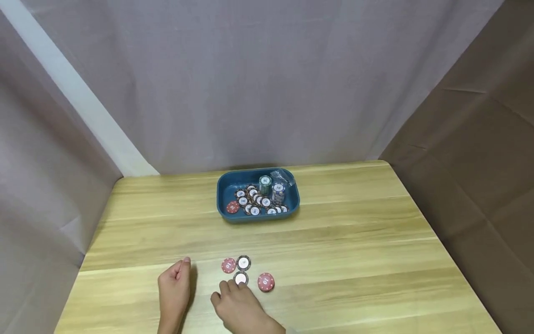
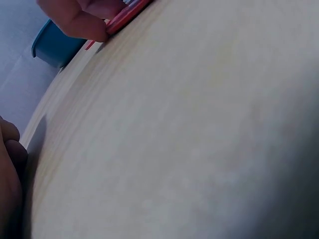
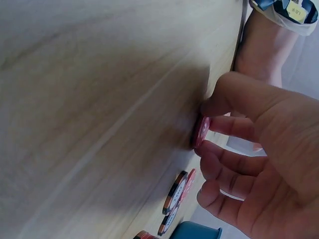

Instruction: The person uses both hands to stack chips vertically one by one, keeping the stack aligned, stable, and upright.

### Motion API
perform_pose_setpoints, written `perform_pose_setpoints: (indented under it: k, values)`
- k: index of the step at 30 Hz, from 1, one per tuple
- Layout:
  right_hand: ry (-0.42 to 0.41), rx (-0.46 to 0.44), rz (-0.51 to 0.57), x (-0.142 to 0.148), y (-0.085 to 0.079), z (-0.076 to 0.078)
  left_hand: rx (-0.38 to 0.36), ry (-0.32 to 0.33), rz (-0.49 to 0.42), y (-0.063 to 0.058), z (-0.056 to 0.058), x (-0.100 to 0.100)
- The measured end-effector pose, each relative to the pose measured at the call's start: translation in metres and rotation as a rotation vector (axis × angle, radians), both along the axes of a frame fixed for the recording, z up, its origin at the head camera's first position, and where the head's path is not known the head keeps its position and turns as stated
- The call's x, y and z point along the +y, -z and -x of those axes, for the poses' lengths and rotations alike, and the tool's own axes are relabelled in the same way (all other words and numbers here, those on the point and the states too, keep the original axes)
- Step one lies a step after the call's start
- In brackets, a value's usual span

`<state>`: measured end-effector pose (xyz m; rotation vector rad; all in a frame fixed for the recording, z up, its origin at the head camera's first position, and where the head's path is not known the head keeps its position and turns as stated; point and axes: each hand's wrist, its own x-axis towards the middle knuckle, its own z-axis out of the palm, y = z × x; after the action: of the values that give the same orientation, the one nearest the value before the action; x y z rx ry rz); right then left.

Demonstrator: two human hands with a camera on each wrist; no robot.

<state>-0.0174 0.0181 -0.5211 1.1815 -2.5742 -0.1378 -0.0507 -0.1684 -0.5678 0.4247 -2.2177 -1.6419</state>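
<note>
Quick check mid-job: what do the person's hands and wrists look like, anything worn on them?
The left hand and right hand are ungloved, with no rings showing. In the right wrist view, a pale band circles the left forearm, with dark blue material and a yellow label, its lettering unreadable.

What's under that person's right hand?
The right-wrist view shows a red chip pinched in the right hand, close to the table. The head view hides it behind the hand; whether another chip lies beneath it, I can't tell.
</note>
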Motion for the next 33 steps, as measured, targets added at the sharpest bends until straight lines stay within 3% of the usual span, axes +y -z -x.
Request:
perform_pose_setpoints:
  k: [7, 15, 23, 33]
  values:
    - [-0.01, -0.12, 0.043, 0.001, -0.006, 0.003, 0.024, 0.016, -0.007, -0.003, 0.005, -0.003]
    - [-0.049, -0.064, 0.165, 0.026, -0.022, 0.005, -0.004, 0.001, -0.007, 0.002, 0.004, 0.004]
    - [0.073, -0.126, 0.208, 0.053, -0.045, 0.018, 0.005, 0.0, 0.004, 0.0, 0.013, 0.005]
    - [0.186, -0.239, 0.161, 0.075, -0.037, 0.019, 0.002, 0.004, 0.013, 0.006, 0.001, 0.0]
